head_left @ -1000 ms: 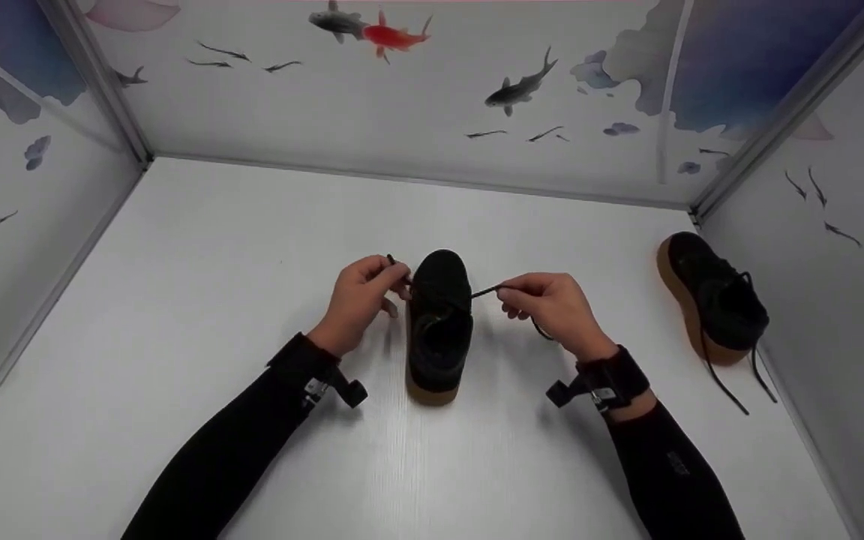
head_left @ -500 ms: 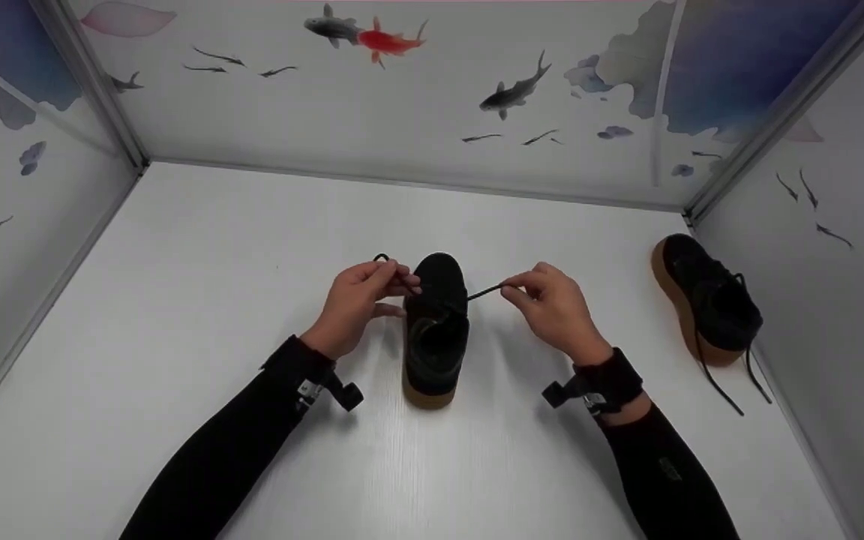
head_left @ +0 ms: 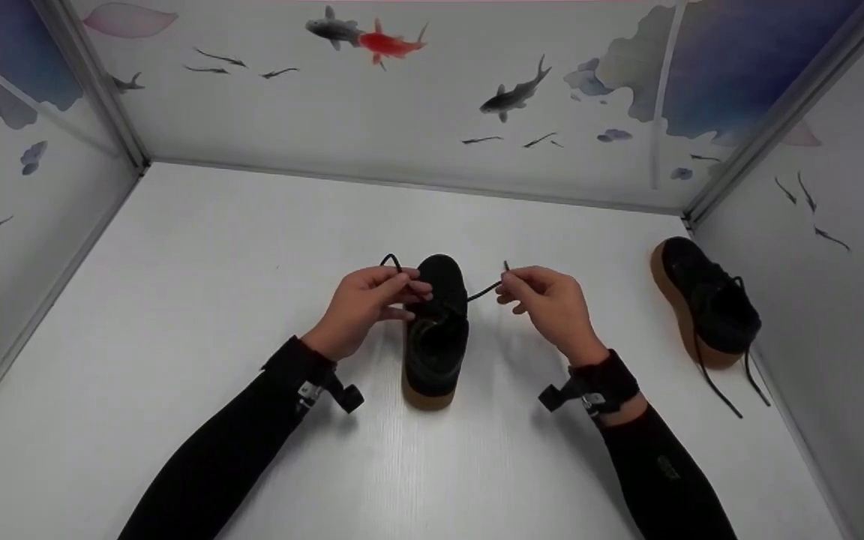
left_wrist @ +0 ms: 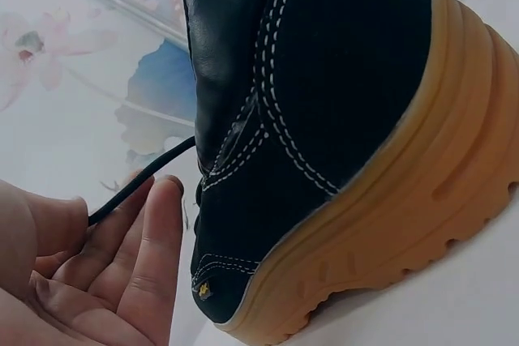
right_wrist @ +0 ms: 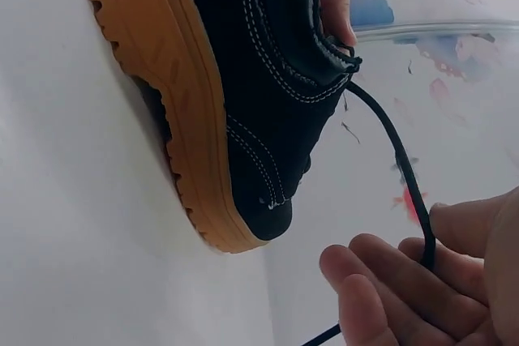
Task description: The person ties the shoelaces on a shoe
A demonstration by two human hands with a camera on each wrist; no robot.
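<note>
1. Head view: my left hand [head_left: 363, 306] pinches one shoelace end [head_left: 390, 258] between thumb and fingers, other fingers loosely spread over the toe side; a bend of cord stands up at its 12. My right hand [head_left: 550, 301] pinches the other shoelace end [head_left: 483, 292], a short tip poking up at 12. From the middle of the near shoe [head_left: 433, 364], left hand sits at 10, right hand between 2 and 3. Shoe is upright on the white table [head_left: 312, 457], toe at 12, heel at 6. Second shoe [head_left: 706, 300] is well off at 3, toe at 11, loose laces [head_left: 721, 391] trailing toward 5.
2. Left wrist view: left hand at 8, shoe side at 2. Thumb holds the cord down; it runs taut-ish toward 2 and goes behind the upper. Fingertips near the shoe, gap visible.
3. Right wrist view: right hand at 4, shoe at 11. Cord rises from my thumb toward 11, up to the tongue area; free tail shows at 6.
4. Status, my read: lacing done, both ends picked up. No finished bow on the near shoe; too dark to tell about a first crossing. Knotting looks left there; second pair of ends also hangs untied.
</note>
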